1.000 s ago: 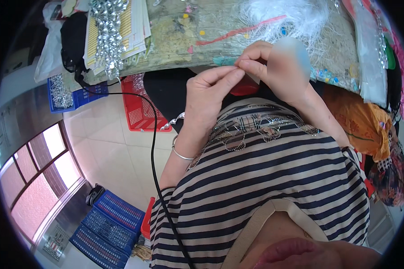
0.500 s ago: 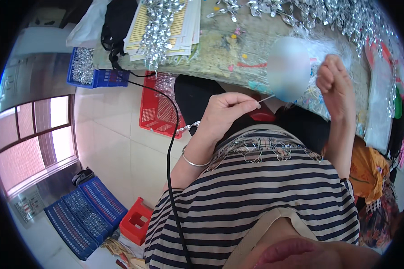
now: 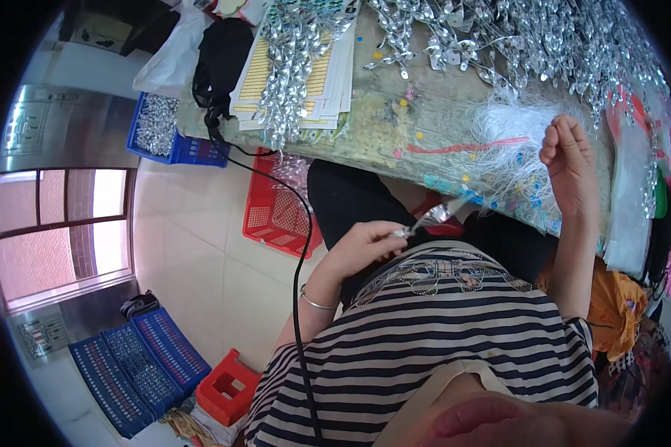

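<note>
My left hand is just above my lap, in front of the table edge. Its thumb and fingers pinch a shiny silver leaf-shaped piece, which sticks out to the right, partly smeared by motion. Raised over the right part of the table, my right hand has its fingers drawn together. Whatever they grip, perhaps a fine thread, is too thin to make out. Beside that hand lies a tangled heap of fine white thread, crossed by a red strip.
Bunches of silver pieces cover the table's far right, and another bunch lies on papers. A black cable runs down past my left arm. Below stand a red basket, blue bin and red stool.
My left hand has come down toward my lap; a silver piece now shows at its fingertips, where a thin pale strand showed before. My right hand stays raised, and the view has shifted slightly.
</note>
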Action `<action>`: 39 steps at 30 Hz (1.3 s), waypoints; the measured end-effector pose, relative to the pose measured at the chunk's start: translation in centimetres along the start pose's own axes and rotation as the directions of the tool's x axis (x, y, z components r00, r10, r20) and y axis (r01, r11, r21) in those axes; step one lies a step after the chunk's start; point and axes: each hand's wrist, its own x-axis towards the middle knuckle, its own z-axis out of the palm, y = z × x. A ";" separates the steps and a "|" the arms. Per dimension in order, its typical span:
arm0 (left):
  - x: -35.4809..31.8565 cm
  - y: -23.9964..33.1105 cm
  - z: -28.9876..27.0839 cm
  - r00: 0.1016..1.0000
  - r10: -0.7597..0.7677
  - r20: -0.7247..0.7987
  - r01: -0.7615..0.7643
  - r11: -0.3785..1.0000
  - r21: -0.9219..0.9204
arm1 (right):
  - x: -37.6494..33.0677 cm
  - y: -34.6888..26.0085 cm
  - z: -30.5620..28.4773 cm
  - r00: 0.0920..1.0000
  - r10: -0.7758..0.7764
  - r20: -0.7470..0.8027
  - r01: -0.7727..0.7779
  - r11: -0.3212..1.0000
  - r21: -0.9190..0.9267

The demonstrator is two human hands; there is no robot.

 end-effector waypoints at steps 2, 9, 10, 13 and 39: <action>0.4 -0.6 -0.9 0.973 0.184 -0.137 -0.182 0.983 0.028 | -0.1 0.5 0.3 1.000 0.009 -0.004 -0.009 0.998 -0.061; 4.2 6.0 -7.4 0.378 0.644 -0.665 -0.303 0.765 0.569 | -0.3 3.5 3.2 0.981 0.192 0.036 -0.179 0.958 -0.222; 5.0 6.9 -8.9 0.294 0.699 -0.651 -0.206 0.712 0.672 | -0.4 4.0 3.4 0.970 0.224 0.092 -0.186 0.934 -0.306; 7.0 9.1 -13.9 0.167 0.811 -0.561 0.107 0.550 0.828 | -0.7 4.4 4.3 0.948 0.291 0.129 -0.213 0.882 -0.419; 7.7 4.8 0.3 0.290 0.894 -0.343 -0.394 0.438 0.808 | 13.5 0.5 2.4 0.768 -0.341 0.542 0.376 -0.445 -0.812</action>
